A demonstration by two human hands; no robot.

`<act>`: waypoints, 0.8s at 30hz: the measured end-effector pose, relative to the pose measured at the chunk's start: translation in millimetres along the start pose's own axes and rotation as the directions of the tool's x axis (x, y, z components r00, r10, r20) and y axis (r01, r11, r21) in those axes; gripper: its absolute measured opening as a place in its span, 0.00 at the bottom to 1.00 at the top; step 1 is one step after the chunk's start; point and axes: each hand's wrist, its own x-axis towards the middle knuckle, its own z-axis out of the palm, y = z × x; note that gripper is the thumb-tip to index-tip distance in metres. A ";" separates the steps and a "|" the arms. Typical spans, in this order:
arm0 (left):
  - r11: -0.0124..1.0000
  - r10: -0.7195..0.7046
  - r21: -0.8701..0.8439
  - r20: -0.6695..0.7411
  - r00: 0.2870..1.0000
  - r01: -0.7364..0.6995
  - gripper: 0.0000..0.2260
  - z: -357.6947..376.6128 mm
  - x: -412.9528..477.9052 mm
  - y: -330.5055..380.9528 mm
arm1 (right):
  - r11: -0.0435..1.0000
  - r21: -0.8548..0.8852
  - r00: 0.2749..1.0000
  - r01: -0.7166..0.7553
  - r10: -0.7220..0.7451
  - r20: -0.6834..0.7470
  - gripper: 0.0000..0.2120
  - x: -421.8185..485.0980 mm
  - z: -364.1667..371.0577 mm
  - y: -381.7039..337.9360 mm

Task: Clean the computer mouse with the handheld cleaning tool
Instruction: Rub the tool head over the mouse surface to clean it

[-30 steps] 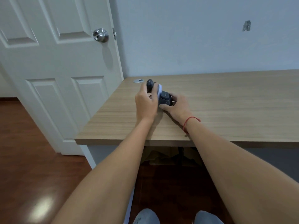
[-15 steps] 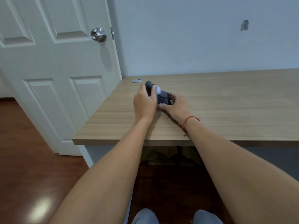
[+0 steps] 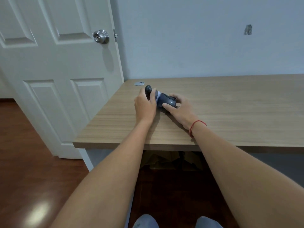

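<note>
The left hand (image 3: 144, 105) is curled closed around a dark handheld cleaning tool (image 3: 148, 91), whose rounded end is seen above the knuckles. The tool's pale head is pressed against the computer mouse (image 3: 166, 102) just to the right. The mouse is gripped by the right hand (image 3: 178, 109), thumb in front and fingers behind, and appears tilted on the wooden table (image 3: 230, 104). The two hands are held close together, the mouse between them.
</note>
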 end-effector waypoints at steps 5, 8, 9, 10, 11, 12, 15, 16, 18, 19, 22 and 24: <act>0.991 -0.082 0.112 0.030 0.996 0.078 0.11 0.6 1.7 -5.6 | 0.998 -0.056 0.999 -0.025 0.027 0.039 0.32 -4.8 -2.2 -4.3; 1.000 -0.016 0.013 0.016 1.000 0.016 0.13 -0.7 -2.4 1.8 | 0.990 -0.141 0.998 -0.005 0.013 0.058 0.29 -5.5 -0.8 -5.4; 0.999 0.015 -0.048 0.011 1.000 -0.014 0.13 -1.3 -4.5 5.9 | 0.985 -0.174 0.999 -0.002 0.010 0.045 0.27 -4.4 1.5 -4.9; 0.995 0.041 -0.093 0.014 0.999 -0.040 0.13 -2.1 -7.3 9.8 | 0.978 -0.207 0.999 -0.003 0.010 0.031 0.25 -3.0 3.9 -4.3; 0.992 0.069 -0.107 0.031 0.997 -0.066 0.12 -2.7 -9.8 12.5 | 0.968 -0.248 1.000 -0.016 0.022 0.018 0.22 -1.3 6.4 -3.5; 0.992 0.093 -0.094 0.060 0.994 -0.087 0.12 -2.4 -11.4 13.4 | 0.953 -0.300 0.999 -0.032 0.035 0.005 0.19 -0.3 7.7 -3.9; 0.994 0.091 0.042 0.114 0.989 -0.096 0.13 2.3 -9.9 7.6 | 0.902 -0.427 0.998 -0.063 0.054 -0.033 0.12 0.2 7.7 -3.4; 0.993 0.067 0.086 0.102 0.993 -0.076 0.13 2.7 -8.6 6.2 | 0.899 -0.432 0.998 -0.068 0.056 -0.041 0.11 -0.4 7.5 -3.4; 0.996 0.060 0.059 0.087 0.994 -0.065 0.13 1.6 -6.4 5.6 | 0.899 -0.432 0.997 -0.075 0.059 -0.050 0.12 -0.8 7.3 -3.7; 0.997 0.079 0.003 0.093 0.992 -0.080 0.13 0.2 -7.3 7.3 | 0.892 -0.444 0.997 -0.079 0.067 -0.043 0.12 -1.2 7.1 -4.4; 0.990 0.137 -0.040 0.131 0.982 -0.133 0.14 -0.6 -12.2 11.8 | 0.877 -0.475 0.997 -0.075 0.069 -0.031 0.14 2.1 7.2 -5.8; 0.989 0.138 0.029 0.128 0.982 -0.143 0.13 0.7 -11.6 9.9 | 0.884 -0.461 0.997 -0.076 0.069 -0.033 0.14 4.6 8.8 -2.5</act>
